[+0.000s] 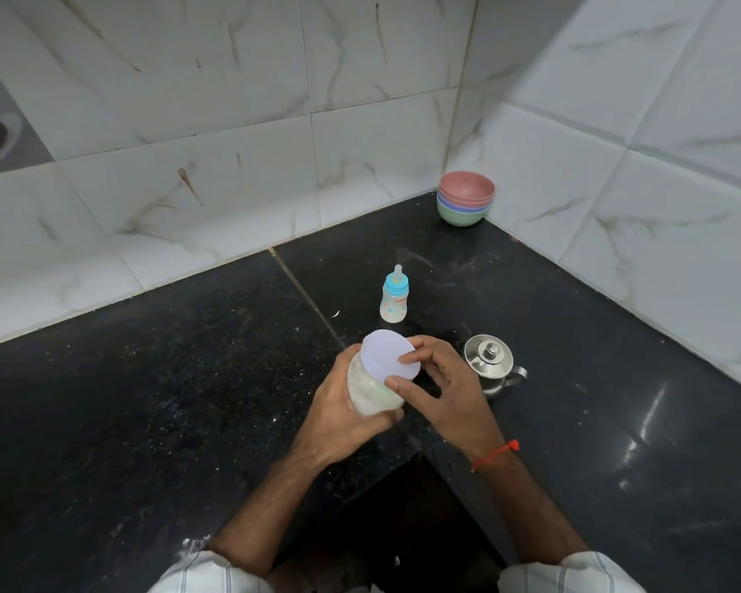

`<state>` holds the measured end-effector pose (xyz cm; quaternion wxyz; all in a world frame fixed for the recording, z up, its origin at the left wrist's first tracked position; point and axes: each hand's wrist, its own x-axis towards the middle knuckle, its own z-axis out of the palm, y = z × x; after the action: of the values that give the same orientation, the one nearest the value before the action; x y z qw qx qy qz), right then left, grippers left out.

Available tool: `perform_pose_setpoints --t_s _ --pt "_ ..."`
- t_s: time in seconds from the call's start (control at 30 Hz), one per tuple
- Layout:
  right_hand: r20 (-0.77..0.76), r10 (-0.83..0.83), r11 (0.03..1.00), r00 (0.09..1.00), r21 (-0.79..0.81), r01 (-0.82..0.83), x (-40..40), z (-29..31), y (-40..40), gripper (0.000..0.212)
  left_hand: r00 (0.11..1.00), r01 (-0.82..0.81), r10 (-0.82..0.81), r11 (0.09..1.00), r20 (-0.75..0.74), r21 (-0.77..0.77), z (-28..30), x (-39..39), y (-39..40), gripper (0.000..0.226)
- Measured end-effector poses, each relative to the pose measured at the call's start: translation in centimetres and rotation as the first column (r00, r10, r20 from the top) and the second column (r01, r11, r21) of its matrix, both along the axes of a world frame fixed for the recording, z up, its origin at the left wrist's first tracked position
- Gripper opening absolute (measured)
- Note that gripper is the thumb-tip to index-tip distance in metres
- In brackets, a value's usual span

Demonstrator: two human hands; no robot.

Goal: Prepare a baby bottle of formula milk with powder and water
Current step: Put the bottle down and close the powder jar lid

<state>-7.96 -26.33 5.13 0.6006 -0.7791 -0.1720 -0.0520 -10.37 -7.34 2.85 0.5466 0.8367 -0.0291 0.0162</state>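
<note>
1. My left hand [343, 404] wraps the clear jar [371, 389] from the side, fingers closed around its body, holding it tilted above the counter; white powder fills the lower part.
2. My right hand [439, 389] rests on the jar's pale lid [388, 355], thumb and fingertips closed on its rim. A red thread [495, 454] circles that wrist.
3. Just right of the hands, a small steel pot [490, 363] with a knobbed lid stands on the counter.
4. Beyond the jar, well apart from it, the baby bottle [394, 298] stands upright with blue collar and teat on; its contents look milky white.
5. Stacked bowls [466, 198], pink on top, then blue and green, sit in the far corner against the wall.
6. The counter [167, 378] is speckled black stone, glossy, with a seam running diagonally and white dusting near the bottle.
7. The walls [232, 143] are white marble-pattern tiles meeting in a corner.
</note>
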Motion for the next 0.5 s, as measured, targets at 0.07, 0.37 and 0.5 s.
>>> perform_pose_setpoints --t_s 0.07,0.37,0.5 --pt "-0.021 0.047 0.991 0.999 -0.124 -0.049 0.2 0.8 -0.6 0.046 1.000 0.011 -0.011 0.999 0.001 0.038 -0.1 -0.2 0.2 0.097" --pt "-0.116 0.446 0.681 0.887 -0.600 -0.421 2.5 4.6 -3.5 0.079 0.994 0.095 -0.104 0.970 0.028 0.225 1.3 -0.1 0.7 0.100" --pt "-0.104 0.512 0.655 0.853 -0.595 -0.465 2.8 5.5 -3.6 0.078 0.991 0.133 -0.134 0.956 -0.015 0.260 1.4 0.1 0.6 0.104"
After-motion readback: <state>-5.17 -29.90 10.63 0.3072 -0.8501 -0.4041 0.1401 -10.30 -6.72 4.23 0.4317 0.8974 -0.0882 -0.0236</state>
